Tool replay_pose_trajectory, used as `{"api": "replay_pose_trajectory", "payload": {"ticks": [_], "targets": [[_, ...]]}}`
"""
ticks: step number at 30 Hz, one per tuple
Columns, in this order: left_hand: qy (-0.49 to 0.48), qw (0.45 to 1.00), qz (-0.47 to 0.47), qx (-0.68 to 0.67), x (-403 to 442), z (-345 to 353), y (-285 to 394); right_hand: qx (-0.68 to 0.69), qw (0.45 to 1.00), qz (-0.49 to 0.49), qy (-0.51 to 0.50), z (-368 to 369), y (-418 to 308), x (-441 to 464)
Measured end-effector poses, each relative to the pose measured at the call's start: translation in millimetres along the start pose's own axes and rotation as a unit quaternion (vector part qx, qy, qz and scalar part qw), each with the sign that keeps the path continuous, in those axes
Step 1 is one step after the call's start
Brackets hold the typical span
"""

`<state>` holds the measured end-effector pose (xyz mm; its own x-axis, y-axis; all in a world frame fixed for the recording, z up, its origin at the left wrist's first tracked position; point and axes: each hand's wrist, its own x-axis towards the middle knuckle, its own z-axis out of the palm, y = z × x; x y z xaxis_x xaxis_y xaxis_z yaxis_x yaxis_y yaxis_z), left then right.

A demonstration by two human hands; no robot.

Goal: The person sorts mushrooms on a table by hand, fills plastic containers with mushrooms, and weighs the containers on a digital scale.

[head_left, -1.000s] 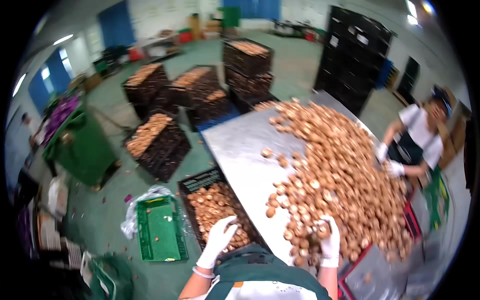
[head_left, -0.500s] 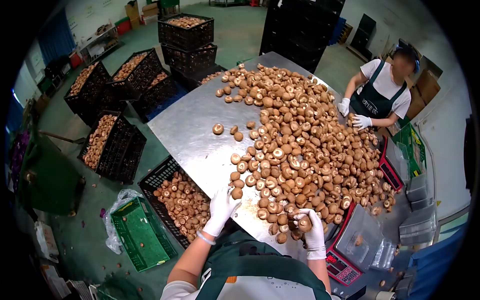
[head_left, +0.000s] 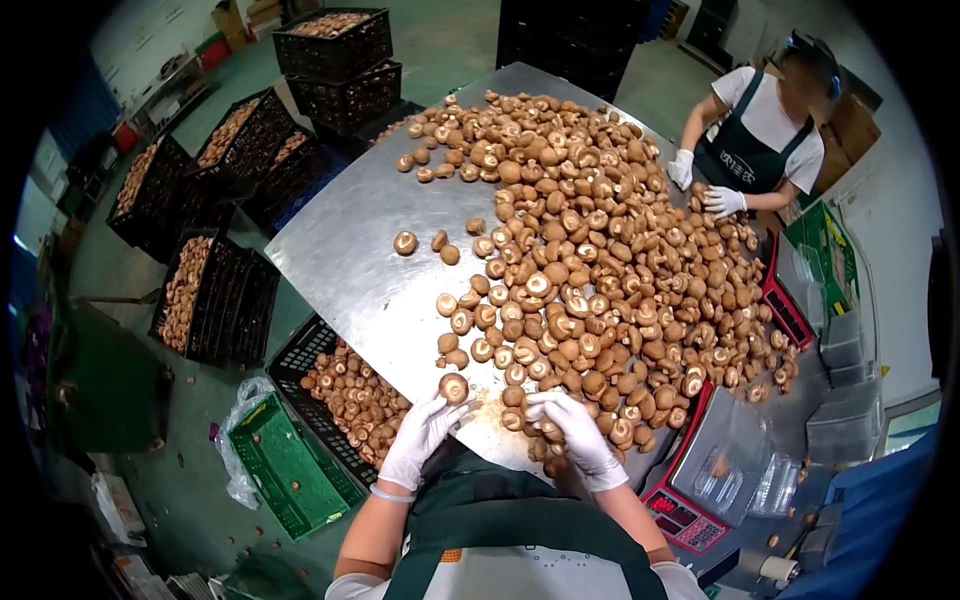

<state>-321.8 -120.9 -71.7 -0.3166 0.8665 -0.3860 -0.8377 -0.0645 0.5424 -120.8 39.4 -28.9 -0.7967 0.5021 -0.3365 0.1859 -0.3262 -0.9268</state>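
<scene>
A brown shiitake mushroom is held at the fingertips of my gloved left hand, over the near edge of the metal table. My gloved right hand is curled at the near edge of a large mushroom pile. Its fingers close around shiitake mushrooms, partly hidden by the glove. Another mushroom lies just left of those fingers. Brown crumbs are scattered on the metal between my two hands.
A black crate of mushrooms stands below the table's left edge, beside a green crate. Red scales and clear plastic trays stand at right. A co-worker in white gloves handles mushrooms across the table. Stacked black crates stand behind.
My right hand has moved left and slightly up, closer to my left hand. My left hand has shifted slightly and now holds a mushroom stem side up. The whole view has shifted a little.
</scene>
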Motion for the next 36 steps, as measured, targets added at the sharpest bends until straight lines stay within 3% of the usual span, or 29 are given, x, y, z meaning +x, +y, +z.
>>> {"api": "replay_pose_trajectory", "payload": {"ticks": [2, 4, 5, 6, 7, 8, 10, 12, 14, 16, 18, 20, 23, 27, 28, 31, 32, 34, 36], "targets": [[-0.005, 0.997, 0.019, 0.075, 0, 10, -1, 0.058, 0.998, 0.009, -0.026, 11, 6, 6], [-0.024, 0.973, 0.023, 0.228, -8, 42, 1, 0.016, 0.999, 0.010, -0.036, 24, 9, 7], [-0.050, 0.900, 0.098, 0.422, -7, 48, -2, 0.092, 0.993, 0.020, -0.071, 27, 16, 8], [-0.076, 0.782, 0.174, 0.593, -6, 53, -7, 0.055, 0.997, -0.001, -0.045, 32, 21, 9], [-0.095, 0.741, 0.221, 0.627, -5, 63, -11, 0.087, 0.996, -0.010, -0.023, 35, 20, 6], [-0.097, 0.790, 0.191, 0.575, -10, 74, -13, 0.119, 0.993, -0.019, -0.004, 35, 15, 2], [-0.102, 0.794, 0.193, 0.568, -10, 78, -9, 0.149, 0.988, -0.023, 0.006, 15, 0, -15], [-0.063, 0.790, 0.204, 0.575, -6, 75, -1, 0.199, 0.973, -0.065, 0.097, -9, -25, -50], [-0.020, 0.795, 0.182, 0.578, 1, 57, 4, 0.077, 0.946, -0.144, 0.281, -33, -62, -89], [0.026, 0.827, 0.173, 0.534, 5, 51, 6, -0.078, 0.859, -0.130, 0.489, -75, -60, -130], [0.031, 0.858, 0.141, 0.494, 9, 41, 4, -0.214, 0.774, -0.158, 0.574, -114, -49, -165], [0.028, 0.873, 0.112, 0.473, 10, 37, 2, -0.363, 0.699, -0.132, 0.602, -133, -42, -187], [0.012, 0.881, 0.092, 0.464, 11, 40, 1, -0.458, 0.648, -0.063, 0.606, -148, -29, -200], [0.005, 0.879, 0.099, 0.466, 17, 29, -4, -0.566, 0.547, -0.088, 0.610, -145, -28, -198], [0.001, 0.879, 0.097, 0.468, 19, 31, -6, -0.544, 0.567, -0.128, 0.605, -138, -33, -193], [-0.024, 0.787, 0.153, 0.597, 20, 48, -6, -0.495, 0.682, -0.125, 0.524, -109, -29, -161], [-0.037, 0.793, 0.142, 0.592, 24, 52, -10, -0.491, 0.715, -0.120, 0.483, -104, -17, -144], [-0.079, 0.777, 0.138, 0.609, 26, 70, -15, -0.546, 0.725, -0.139, 0.396, -90, 0, -116], [-0.115, 0.783, 0.122, 0.599, 28, 79, -22, -0.557, 0.742, -0.072, 0.366, -79, 22, -98]]}}
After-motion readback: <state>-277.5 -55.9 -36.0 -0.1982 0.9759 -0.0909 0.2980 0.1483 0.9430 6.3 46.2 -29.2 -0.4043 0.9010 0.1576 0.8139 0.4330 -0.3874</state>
